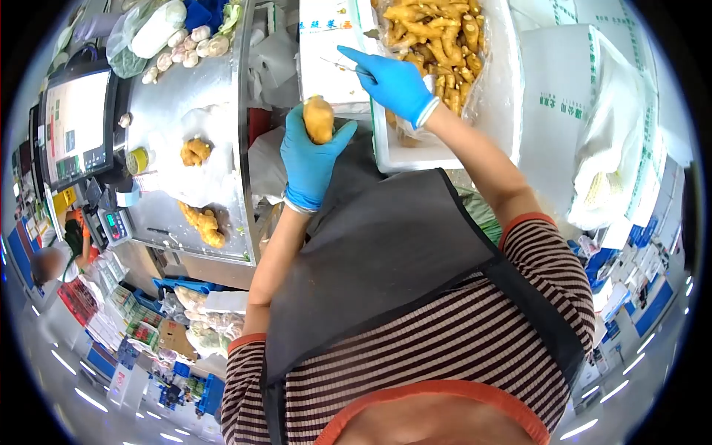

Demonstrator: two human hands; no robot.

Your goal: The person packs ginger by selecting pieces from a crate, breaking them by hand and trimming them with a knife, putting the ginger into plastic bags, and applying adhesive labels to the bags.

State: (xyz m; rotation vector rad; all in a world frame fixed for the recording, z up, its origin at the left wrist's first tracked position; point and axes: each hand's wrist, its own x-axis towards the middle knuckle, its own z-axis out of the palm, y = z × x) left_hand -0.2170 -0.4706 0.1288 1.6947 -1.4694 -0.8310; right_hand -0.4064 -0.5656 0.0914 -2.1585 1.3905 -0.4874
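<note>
My left hand (310, 159), in a blue glove, holds a piece of ginger (318, 120) upright between thumb and fingers. To the upper right, my right hand (393, 83), also gloved in blue, grips a thin tool (350, 67), perhaps a small knife, with its index finger stretched along it. The tool's tip lies over a white box lid (326, 52), apart from the held ginger. Behind my right hand stands a white foam box (512, 89) lined with plastic and filled with ginger roots (437, 37).
On the metal table (156, 111) at left lie two ginger pieces (196, 152), garlic bulbs (200, 46) and plastic bags. A monitor (74, 126) and a scale (115, 225) stand at its far side. White foam boxes (556, 111) are at right. Another person (55, 259) is at far left.
</note>
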